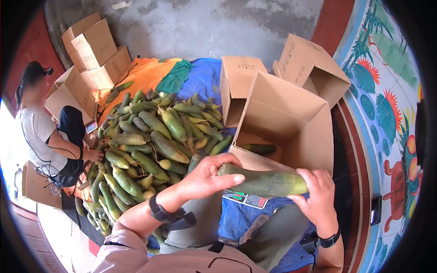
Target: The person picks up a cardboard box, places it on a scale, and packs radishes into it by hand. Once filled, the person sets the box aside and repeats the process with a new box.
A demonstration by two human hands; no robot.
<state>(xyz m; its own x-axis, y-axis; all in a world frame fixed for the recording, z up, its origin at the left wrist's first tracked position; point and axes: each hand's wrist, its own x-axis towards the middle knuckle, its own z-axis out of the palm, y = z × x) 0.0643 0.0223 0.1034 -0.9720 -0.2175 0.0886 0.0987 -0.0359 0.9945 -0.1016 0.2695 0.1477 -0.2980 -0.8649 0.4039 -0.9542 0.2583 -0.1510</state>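
Note:
A long green gourd-like fruit lies level between my two hands. My left hand grips its left end with the thumb over the top. My right hand holds its right end from below. The fruit hangs just in front of an open cardboard box, which has one green fruit inside on its floor. A large pile of the same green and yellowish fruits spreads to the left of my hands on orange and blue sheets.
A small scale sits under the held fruit. More cardboard boxes stand at the back, back right and back left. Another person sits at the left edge of the pile. A painted wall runs along the right.

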